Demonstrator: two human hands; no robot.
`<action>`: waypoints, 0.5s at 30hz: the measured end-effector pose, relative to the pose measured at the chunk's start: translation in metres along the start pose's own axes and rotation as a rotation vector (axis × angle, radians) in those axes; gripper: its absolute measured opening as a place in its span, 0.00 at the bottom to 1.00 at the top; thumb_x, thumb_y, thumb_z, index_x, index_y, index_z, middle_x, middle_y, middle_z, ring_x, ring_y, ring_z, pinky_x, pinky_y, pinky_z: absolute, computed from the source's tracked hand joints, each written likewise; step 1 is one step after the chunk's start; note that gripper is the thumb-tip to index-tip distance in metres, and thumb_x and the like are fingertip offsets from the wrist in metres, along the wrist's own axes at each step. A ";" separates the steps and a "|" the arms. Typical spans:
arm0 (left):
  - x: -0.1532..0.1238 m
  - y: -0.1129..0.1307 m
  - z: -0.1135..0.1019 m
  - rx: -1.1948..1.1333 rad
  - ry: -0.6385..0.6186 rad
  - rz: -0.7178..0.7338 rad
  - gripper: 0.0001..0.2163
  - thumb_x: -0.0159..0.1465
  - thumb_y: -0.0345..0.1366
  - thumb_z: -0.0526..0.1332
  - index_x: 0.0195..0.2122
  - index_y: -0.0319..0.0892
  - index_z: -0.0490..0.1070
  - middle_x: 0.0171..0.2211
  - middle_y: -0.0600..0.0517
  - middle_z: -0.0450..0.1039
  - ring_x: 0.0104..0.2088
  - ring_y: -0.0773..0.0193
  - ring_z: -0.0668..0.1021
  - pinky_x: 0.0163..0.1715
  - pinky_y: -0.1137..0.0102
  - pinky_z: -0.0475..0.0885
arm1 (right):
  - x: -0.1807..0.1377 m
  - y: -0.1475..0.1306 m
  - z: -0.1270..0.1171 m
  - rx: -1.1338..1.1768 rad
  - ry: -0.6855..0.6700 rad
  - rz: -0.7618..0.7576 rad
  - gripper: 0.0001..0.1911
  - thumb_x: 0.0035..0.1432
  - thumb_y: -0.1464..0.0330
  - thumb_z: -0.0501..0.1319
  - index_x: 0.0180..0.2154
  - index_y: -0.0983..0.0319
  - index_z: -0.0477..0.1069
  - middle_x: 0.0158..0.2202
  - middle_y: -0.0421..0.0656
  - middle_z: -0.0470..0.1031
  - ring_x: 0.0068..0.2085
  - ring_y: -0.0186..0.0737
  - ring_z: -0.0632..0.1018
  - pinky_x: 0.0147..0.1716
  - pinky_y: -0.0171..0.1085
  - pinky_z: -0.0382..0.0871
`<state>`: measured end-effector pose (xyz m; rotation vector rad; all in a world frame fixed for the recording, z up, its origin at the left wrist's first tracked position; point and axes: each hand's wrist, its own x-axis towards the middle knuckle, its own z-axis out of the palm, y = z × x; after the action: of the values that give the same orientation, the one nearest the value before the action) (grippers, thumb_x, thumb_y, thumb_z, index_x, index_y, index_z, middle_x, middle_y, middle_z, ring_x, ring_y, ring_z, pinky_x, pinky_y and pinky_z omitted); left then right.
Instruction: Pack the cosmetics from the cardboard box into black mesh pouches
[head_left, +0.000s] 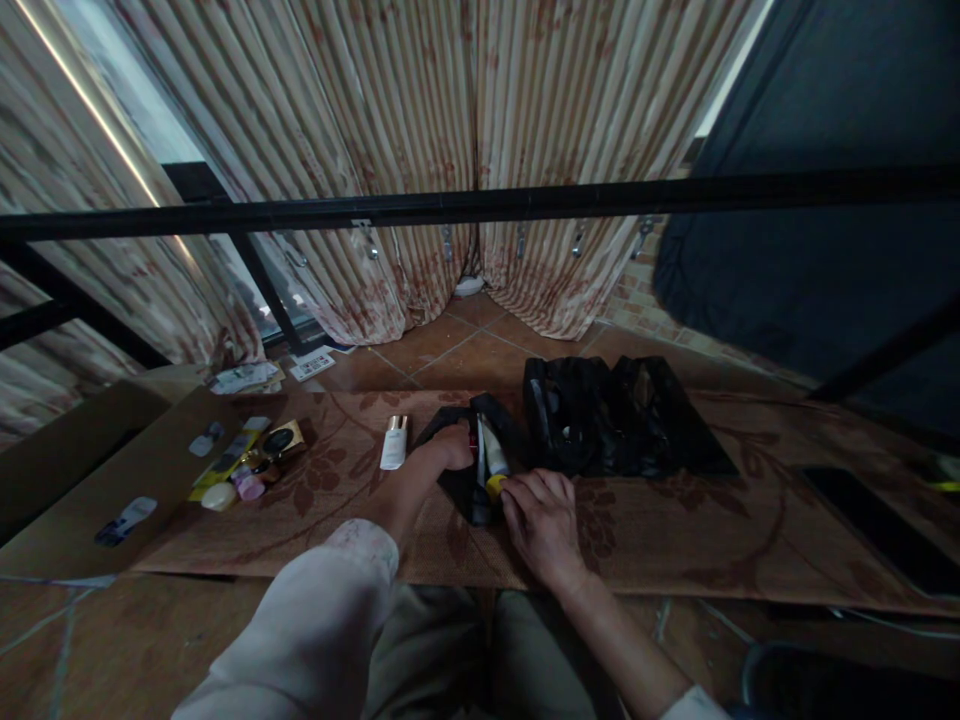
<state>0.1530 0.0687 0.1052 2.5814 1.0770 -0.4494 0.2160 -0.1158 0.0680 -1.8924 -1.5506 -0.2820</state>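
Observation:
A small black pouch (477, 511) lies unzipped in front of me, with a pale tube (493, 452) and a round yellow cap (495, 486) showing inside its opening. My left hand (453, 447) reaches into the pouch from the left; its fingers are bent and partly hidden, beside a bit of something red. On the right, my right hand (541, 520) curls its fingers at the pouch's near right edge, fingertips against or very near the yellow cap. A white bottle with a gold cap (394, 443) rests on the cloth just left of the pouch.
Right of the pouch sits a larger black bag (607, 415) with compartments. A dark phone-like slab (877, 525) lies at the far right. Small cosmetics (251, 485) and a cardboard box (112, 470) occupy the left. A black metal rail (480, 207) crosses beyond the cloth-covered bench.

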 end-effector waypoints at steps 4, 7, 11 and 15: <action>-0.002 -0.002 -0.003 0.061 0.006 0.007 0.29 0.45 0.35 0.66 0.50 0.39 0.65 0.45 0.44 0.74 0.43 0.56 0.77 0.39 0.71 0.72 | -0.003 0.002 0.001 0.004 0.011 0.004 0.09 0.60 0.69 0.55 0.40 0.59 0.72 0.37 0.42 0.73 0.42 0.40 0.67 0.43 0.42 0.56; -0.002 0.003 -0.009 0.124 0.016 -0.011 0.28 0.43 0.37 0.68 0.48 0.39 0.68 0.44 0.42 0.74 0.44 0.51 0.77 0.41 0.66 0.72 | -0.004 0.003 0.001 0.014 0.012 0.005 0.09 0.60 0.69 0.54 0.40 0.59 0.72 0.37 0.43 0.73 0.42 0.40 0.67 0.43 0.42 0.56; 0.000 0.018 -0.011 0.191 0.030 -0.047 0.22 0.44 0.34 0.67 0.42 0.39 0.73 0.43 0.39 0.75 0.46 0.47 0.76 0.44 0.61 0.71 | -0.005 0.003 -0.001 0.024 -0.001 0.007 0.09 0.60 0.69 0.54 0.41 0.59 0.71 0.37 0.43 0.72 0.42 0.40 0.67 0.43 0.42 0.56; 0.002 0.028 -0.009 0.208 0.043 -0.057 0.20 0.46 0.32 0.66 0.42 0.36 0.74 0.45 0.35 0.73 0.48 0.46 0.74 0.45 0.60 0.71 | -0.004 0.003 -0.003 0.025 -0.009 0.013 0.09 0.60 0.70 0.54 0.41 0.59 0.71 0.37 0.43 0.72 0.42 0.40 0.66 0.43 0.42 0.57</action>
<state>0.1766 0.0547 0.1174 2.7568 1.1775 -0.5484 0.2180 -0.1211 0.0666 -1.8857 -1.5404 -0.2478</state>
